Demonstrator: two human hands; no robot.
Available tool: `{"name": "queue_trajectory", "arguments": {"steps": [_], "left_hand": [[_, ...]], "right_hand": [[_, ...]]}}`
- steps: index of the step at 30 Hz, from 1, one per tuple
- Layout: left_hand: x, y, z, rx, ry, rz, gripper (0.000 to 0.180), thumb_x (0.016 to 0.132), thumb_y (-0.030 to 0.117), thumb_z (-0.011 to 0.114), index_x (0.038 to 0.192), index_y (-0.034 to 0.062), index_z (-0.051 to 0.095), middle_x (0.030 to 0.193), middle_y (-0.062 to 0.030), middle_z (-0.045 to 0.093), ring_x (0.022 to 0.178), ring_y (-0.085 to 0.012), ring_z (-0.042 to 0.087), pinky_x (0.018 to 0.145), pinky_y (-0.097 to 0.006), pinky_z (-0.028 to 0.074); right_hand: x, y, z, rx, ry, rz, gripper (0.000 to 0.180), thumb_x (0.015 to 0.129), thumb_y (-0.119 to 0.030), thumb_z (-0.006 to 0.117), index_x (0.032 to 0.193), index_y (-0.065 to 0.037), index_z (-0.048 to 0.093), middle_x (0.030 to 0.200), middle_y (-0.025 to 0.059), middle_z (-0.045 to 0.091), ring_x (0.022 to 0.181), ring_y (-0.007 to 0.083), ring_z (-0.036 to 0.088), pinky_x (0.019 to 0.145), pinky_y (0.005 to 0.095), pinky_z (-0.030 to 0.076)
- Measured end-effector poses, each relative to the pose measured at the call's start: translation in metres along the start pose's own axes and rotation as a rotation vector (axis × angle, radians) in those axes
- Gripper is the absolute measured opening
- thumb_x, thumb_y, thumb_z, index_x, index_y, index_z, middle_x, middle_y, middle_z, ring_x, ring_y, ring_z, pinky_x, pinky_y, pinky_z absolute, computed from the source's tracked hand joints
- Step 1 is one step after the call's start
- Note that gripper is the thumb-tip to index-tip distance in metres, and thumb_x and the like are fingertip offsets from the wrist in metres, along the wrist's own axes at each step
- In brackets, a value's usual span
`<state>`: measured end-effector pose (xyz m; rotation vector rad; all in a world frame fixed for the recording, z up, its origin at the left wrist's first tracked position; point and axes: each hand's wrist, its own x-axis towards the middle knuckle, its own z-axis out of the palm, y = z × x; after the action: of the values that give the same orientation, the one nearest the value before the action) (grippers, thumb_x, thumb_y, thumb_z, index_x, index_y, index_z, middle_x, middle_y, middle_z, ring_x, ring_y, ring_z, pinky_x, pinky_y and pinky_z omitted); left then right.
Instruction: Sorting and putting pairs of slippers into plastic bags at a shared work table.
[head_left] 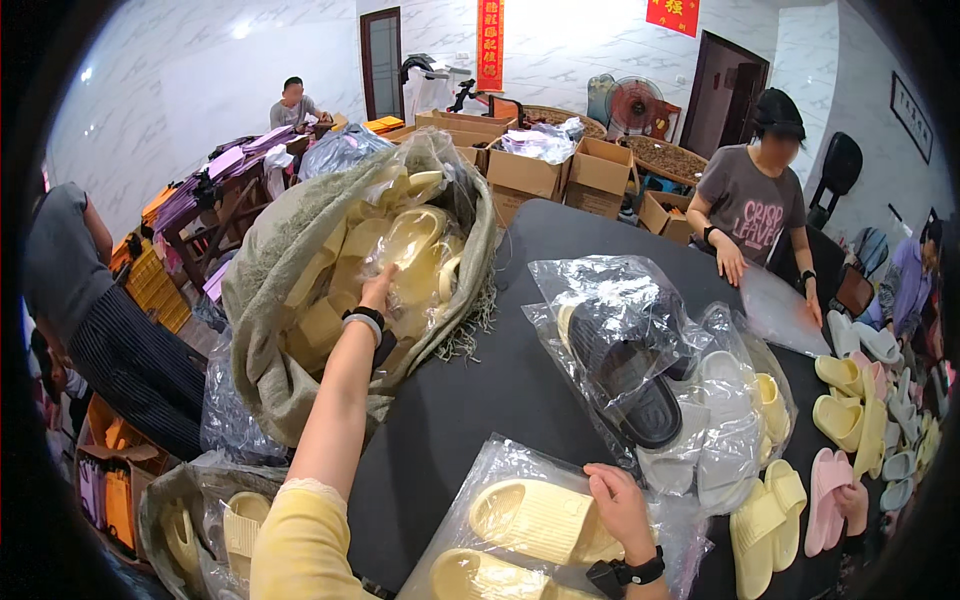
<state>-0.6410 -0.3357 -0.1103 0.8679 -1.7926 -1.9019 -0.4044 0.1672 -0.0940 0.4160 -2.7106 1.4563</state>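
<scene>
My left arm reaches into a big woven sack (262, 300) stuffed with pale yellow slippers (412, 240) in clear plastic. There my left hand (377, 290) is closed on the plastic of one bagged pair, its fingertips partly hidden. At the table's near edge lies a clear bag of yellow slippers (525, 515), two soles side by side. The fingers of my right hand (620, 505) curl over this bag's upper right edge, pinching the plastic. To its right is a bare pair of yellow slippers (765, 525).
Bagged black slippers (650, 405) and grey slippers (705, 440) lie on the dark table (450, 400). Loose slippers crowd its right side, where another person's hand (851, 503) holds a pink slipper (826, 500). Across, a co-worker (755, 190) handles a clear bag (785, 310). Cardboard boxes (530, 175) stand behind.
</scene>
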Motion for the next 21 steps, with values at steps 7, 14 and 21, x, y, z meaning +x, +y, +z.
{"name": "queue_trajectory", "arguments": {"steps": [7,14,21], "left_hand": [[-0.018,0.0,-0.004,-0.114,-0.168,0.091,0.024,0.08,0.035,0.061,0.085,0.012,0.063,0.071,0.0013,0.052,0.062,-0.0112,0.05,0.053,-0.03,0.04],[-0.08,0.09,0.005,-0.311,-0.182,0.173,0.015,0.082,0.024,0.062,0.078,0.0095,0.062,0.069,0.0005,0.056,0.056,-0.0094,0.049,0.047,-0.026,0.035],[-0.225,0.184,0.046,-0.312,-0.571,0.199,0.038,0.087,0.035,0.06,0.107,0.0039,0.053,0.093,-0.008,0.062,0.075,-0.0169,0.059,0.071,-0.03,0.05]], "right_hand": [[0.002,0.006,-0.001,-0.01,0.025,-0.044,0.024,0.088,-0.022,0.055,0.101,-0.006,0.067,0.105,0.0088,0.065,0.097,0.027,0.059,0.087,0.0351,0.044],[0.003,0.013,0.001,0.005,0.039,-0.079,0.023,0.088,-0.021,0.054,0.1,-0.006,0.067,0.102,0.0095,0.065,0.095,0.028,0.059,0.085,0.036,0.045],[0.003,0.018,-0.001,0.035,0.046,-0.073,0.023,0.088,-0.022,0.053,0.1,-0.006,0.067,0.101,0.0105,0.066,0.097,0.0281,0.059,0.086,0.0363,0.045]]}}
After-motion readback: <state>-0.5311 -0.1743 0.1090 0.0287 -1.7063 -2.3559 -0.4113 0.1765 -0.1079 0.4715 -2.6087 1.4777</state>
